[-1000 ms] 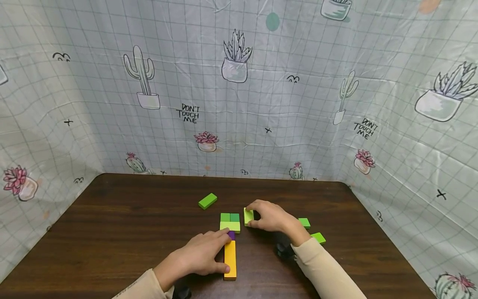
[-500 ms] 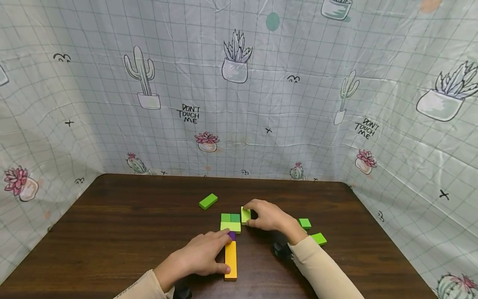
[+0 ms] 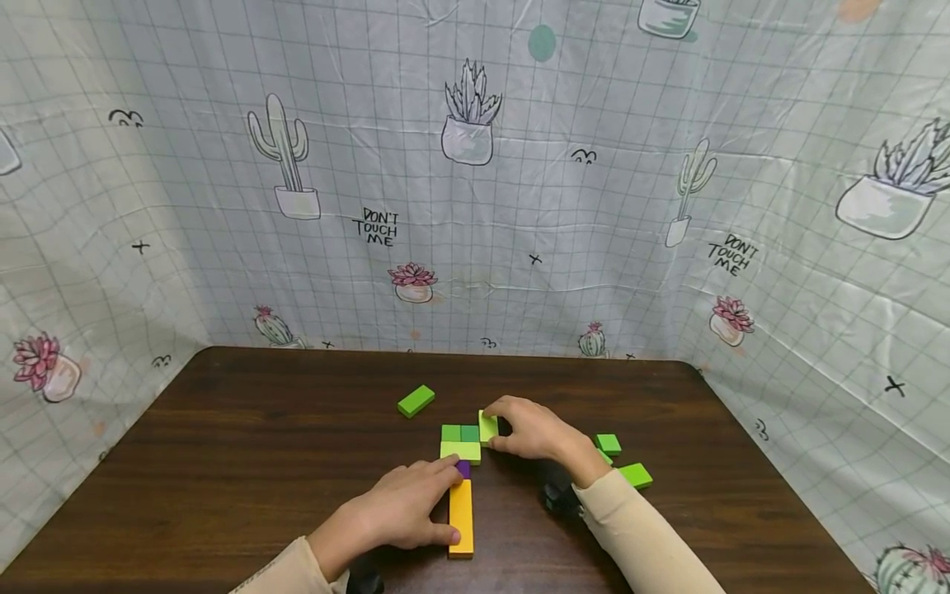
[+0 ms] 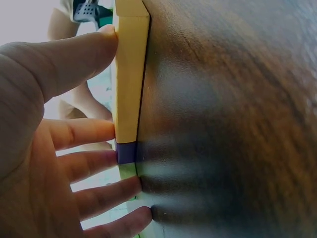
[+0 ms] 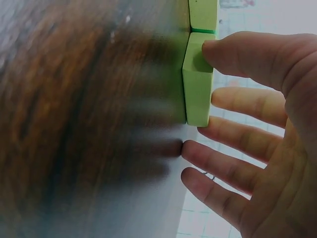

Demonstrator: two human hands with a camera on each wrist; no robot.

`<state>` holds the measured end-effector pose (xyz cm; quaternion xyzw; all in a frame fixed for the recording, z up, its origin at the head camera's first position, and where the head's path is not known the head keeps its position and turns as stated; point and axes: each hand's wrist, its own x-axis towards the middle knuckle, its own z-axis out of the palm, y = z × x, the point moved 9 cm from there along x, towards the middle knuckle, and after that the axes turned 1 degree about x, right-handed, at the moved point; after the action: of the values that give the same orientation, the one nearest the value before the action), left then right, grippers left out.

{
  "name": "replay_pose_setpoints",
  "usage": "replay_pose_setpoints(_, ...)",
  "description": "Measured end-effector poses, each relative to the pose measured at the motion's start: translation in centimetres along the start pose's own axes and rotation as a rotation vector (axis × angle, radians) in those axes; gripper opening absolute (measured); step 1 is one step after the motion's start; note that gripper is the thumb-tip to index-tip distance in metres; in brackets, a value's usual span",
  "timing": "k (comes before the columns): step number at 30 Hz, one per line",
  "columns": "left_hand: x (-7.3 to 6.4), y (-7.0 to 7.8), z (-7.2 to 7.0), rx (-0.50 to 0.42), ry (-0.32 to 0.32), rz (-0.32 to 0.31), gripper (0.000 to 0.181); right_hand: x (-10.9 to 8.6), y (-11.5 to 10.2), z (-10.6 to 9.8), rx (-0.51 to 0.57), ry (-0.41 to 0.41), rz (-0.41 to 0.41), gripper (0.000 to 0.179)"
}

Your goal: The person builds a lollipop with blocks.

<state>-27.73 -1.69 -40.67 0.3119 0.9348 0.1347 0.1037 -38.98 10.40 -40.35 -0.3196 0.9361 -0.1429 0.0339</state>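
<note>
Nearest to me, my left hand (image 3: 404,511) lies on the dark wooden table (image 3: 223,462), its thumb pressed against the left side of the long orange block (image 3: 461,528) and its fingers reaching straight forward to the small purple block (image 3: 463,469) that butts against the orange one's far end; the fingers are nearly straight, steadying rather than clasping. The orange block is a smooth, matte, flat slab with crisp edges. Just beyond the purple piece lies a pale lime block (image 3: 460,451), and touching its far side are two darker green squares (image 3: 459,433) side by side. My right hand (image 3: 530,429) pinches a yellow-green block (image 3: 487,427) between thumb and curled fingers, holding it tipped up on edge against the right side of the green squares; in the right wrist view it is a thick rectangular piece (image 5: 198,82) with soft, rounded corners. To the right of my right wrist lie two loose green blocks (image 3: 623,462). Farther off, left of centre, a bright green block (image 3: 416,400) lies alone and askew. Behind the table hangs a glossy, wrinkled gridded sheet (image 3: 475,206) printed with cacti.
</note>
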Motion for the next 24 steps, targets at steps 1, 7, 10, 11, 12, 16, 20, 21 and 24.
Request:
replay_pose_setpoints(1, 0.02, -0.04, 0.02, 0.001, -0.001, -0.001, 0.068, 0.01, 0.0, -0.01, -0.003, 0.002, -0.001, 0.043)
replay_pose_setpoints(7, -0.02, -0.02, 0.13, -0.007, -0.006, -0.006, 0.068, -0.01, -0.04, -0.03, -0.004, 0.0, 0.003, 0.044)
replay_pose_setpoints(10, -0.06, 0.03, 0.17, -0.01, -0.006, -0.006, 0.068, -0.02, -0.07, 0.03, -0.003, -0.004, 0.003, 0.045)
replay_pose_setpoints(11, -0.07, 0.04, 0.16, -0.009, -0.007, -0.006, 0.068, -0.01, -0.08, 0.02, -0.004, -0.003, 0.001, 0.045)
replay_pose_setpoints(12, -0.06, 0.03, 0.16, -0.01, -0.007, -0.007, 0.068, 0.0, -0.09, 0.02, -0.004, -0.002, -0.002, 0.045)
replay_pose_setpoints(16, -0.04, 0.0, 0.16, -0.008, -0.008, -0.009, 0.068, 0.03, -0.08, 0.01, -0.01, 0.001, -0.006, 0.045)
replay_pose_setpoints(20, -0.03, 0.0, 0.21, -0.011, -0.015, -0.015, 0.069, 0.02, -0.04, 0.05, -0.011, -0.001, -0.003, 0.044)
replay_pose_setpoints(21, -0.02, -0.02, 0.21, -0.011, -0.015, -0.017, 0.069, 0.02, -0.03, 0.04, -0.011, -0.001, -0.003, 0.044)
replay_pose_setpoints(24, -0.01, -0.03, 0.21, -0.012, -0.014, -0.019, 0.07, 0.02, -0.02, 0.05, -0.01, 0.002, -0.005, 0.044)
